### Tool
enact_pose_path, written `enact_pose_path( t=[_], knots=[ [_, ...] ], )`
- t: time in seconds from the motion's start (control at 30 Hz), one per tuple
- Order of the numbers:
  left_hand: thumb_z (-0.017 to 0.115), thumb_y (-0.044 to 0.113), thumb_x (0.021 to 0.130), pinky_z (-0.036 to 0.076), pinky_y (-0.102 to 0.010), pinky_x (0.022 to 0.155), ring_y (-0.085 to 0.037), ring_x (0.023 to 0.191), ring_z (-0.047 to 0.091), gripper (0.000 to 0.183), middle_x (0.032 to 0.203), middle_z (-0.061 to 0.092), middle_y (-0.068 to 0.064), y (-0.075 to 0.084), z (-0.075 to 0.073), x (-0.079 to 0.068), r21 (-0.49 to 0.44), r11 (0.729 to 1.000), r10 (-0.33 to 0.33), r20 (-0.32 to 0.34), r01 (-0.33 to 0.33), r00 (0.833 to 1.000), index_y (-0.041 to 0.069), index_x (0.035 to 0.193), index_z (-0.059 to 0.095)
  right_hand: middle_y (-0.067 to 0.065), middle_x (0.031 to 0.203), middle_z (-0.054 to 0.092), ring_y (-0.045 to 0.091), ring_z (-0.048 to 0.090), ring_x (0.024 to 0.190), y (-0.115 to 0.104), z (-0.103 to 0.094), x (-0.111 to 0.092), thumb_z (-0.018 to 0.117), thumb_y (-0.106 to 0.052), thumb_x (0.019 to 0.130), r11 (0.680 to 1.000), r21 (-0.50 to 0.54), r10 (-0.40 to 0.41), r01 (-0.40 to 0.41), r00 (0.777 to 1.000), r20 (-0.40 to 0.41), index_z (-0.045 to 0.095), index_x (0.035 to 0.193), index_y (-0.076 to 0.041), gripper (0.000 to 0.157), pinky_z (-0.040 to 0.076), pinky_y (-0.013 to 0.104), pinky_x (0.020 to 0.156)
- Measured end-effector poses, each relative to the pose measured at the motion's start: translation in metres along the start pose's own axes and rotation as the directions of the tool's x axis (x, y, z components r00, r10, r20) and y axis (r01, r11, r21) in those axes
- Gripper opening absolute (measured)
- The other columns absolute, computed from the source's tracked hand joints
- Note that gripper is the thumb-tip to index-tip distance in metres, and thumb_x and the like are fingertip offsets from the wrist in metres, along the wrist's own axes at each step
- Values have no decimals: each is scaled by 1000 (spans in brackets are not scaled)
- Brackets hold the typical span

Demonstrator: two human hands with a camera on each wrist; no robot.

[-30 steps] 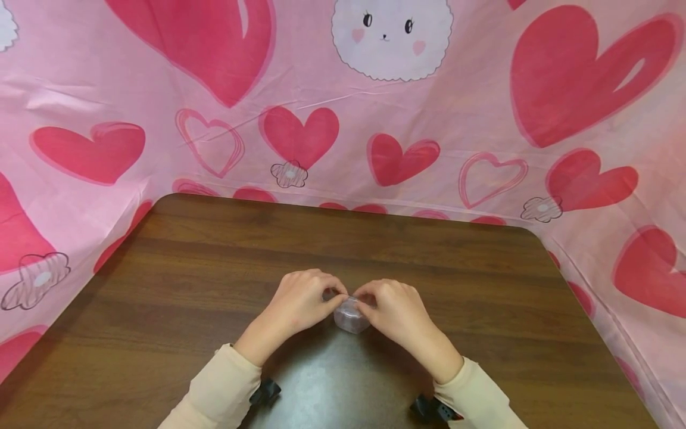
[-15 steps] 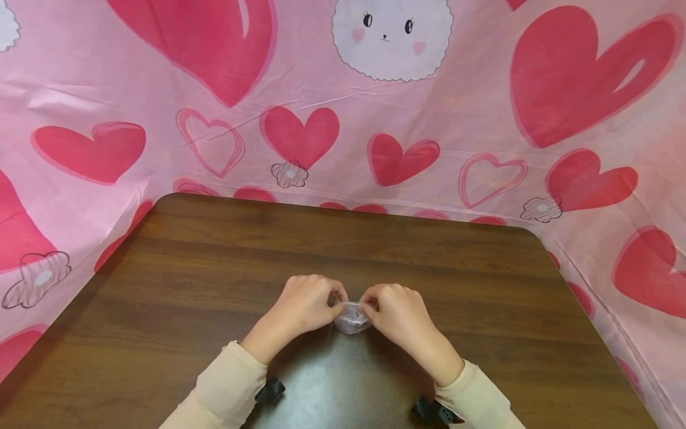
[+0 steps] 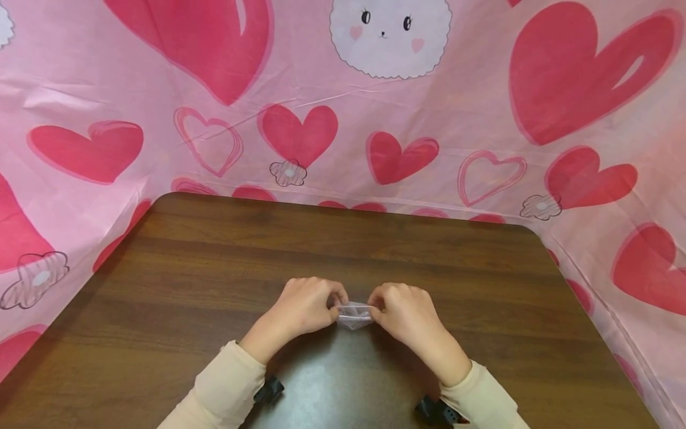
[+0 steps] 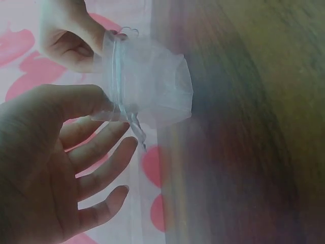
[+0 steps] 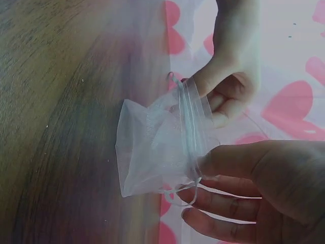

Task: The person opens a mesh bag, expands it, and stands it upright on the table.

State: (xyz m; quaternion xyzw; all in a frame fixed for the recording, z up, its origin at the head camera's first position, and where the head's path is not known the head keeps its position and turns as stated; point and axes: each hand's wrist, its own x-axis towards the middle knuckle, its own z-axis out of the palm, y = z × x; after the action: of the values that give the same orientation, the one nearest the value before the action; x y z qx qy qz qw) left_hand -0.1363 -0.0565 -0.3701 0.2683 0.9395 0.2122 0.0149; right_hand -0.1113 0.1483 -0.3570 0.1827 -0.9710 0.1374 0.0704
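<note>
A small sheer white organza drawstring pouch (image 3: pixel 355 314) is stretched between the two hands above the table. In the left wrist view the pouch (image 4: pixel 157 84) shows its ribbon drawn through a band below the mouth, with a ribbon end dangling. My left hand (image 3: pixel 308 304) pinches one side of the mouth between thumb and index finger, its other fingers spread below. The opposite side is pinched by my right hand (image 3: pixel 404 313) in the same way. A loop of ribbon (image 5: pixel 183 195) hangs by the right fingers. Whether anything lies inside the pouch, I cannot tell.
A brown wood-grain table (image 3: pixel 214 250) with rounded far corners lies under the hands. Pink cloth (image 3: pixel 354 119) printed with hearts hangs behind it and at both sides. Black wrist devices (image 3: pixel 270 388) sit under the sleeves.
The hands have drawn slightly apart, the right one moving right. The pouch's mouth has gone from bunched and rounded to pulled straight and wider.
</note>
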Motion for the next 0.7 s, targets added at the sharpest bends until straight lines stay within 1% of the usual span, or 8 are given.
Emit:
enact_pose_path(
  t=[0.1,0.2,0.3,0.37,0.47,0.6,0.7],
  knots=[
    [73,20,81,42,-32,61,-4,63,51,12,73,60,24,1,2,-2,13,1000,-2,-15,3,1000,29,89,73,-8,68,63,12,55,60,2,1,0,83,-19,79,1000,7,11,-11,999,-38,74,75,-18,9,45,33,54],
    [75,26,84,42,-31,59,-2,62,51,8,72,61,23,3,5,-3,22,1000,-1,-47,2,999,28,91,73,-6,71,66,14,59,62,2,3,2,84,-19,79,1000,18,13,-12,996,-92,75,77,-17,9,45,32,53],
    [74,35,86,42,-29,57,0,60,51,12,69,59,23,6,8,-3,31,1000,-4,-94,7,996,26,94,73,-8,72,65,11,57,61,0,5,3,84,-22,79,999,46,19,-13,991,-130,76,81,-17,9,44,30,52],
    [73,38,86,42,-28,55,1,59,51,16,66,57,23,8,9,-2,40,999,-16,-129,21,992,25,95,73,-10,71,63,8,52,58,-3,6,4,84,-24,80,997,74,33,-23,990,-138,77,85,-17,11,42,29,51],
    [72,38,87,41,-27,54,0,57,51,16,63,54,22,10,11,-1,54,997,-41,-174,51,984,24,96,72,-10,73,62,6,49,58,-7,7,3,84,-26,80,993,110,57,-43,989,-133,77,94,-17,18,40,28,51],
    [72,30,87,40,-27,51,-3,53,49,10,59,53,20,11,13,1,44,995,-74,-224,85,972,23,94,72,-7,80,65,8,52,61,-11,7,0,84,-28,79,987,133,102,-89,990,-96,75,104,-14,31,41,30,52],
    [74,25,85,39,-28,49,-5,50,48,8,58,53,18,11,13,1,34,994,-89,-261,101,961,21,93,72,-3,87,68,10,55,63,-13,8,-1,84,-25,78,983,124,139,-131,989,-54,74,107,-12,34,43,31,52]
  ],
)
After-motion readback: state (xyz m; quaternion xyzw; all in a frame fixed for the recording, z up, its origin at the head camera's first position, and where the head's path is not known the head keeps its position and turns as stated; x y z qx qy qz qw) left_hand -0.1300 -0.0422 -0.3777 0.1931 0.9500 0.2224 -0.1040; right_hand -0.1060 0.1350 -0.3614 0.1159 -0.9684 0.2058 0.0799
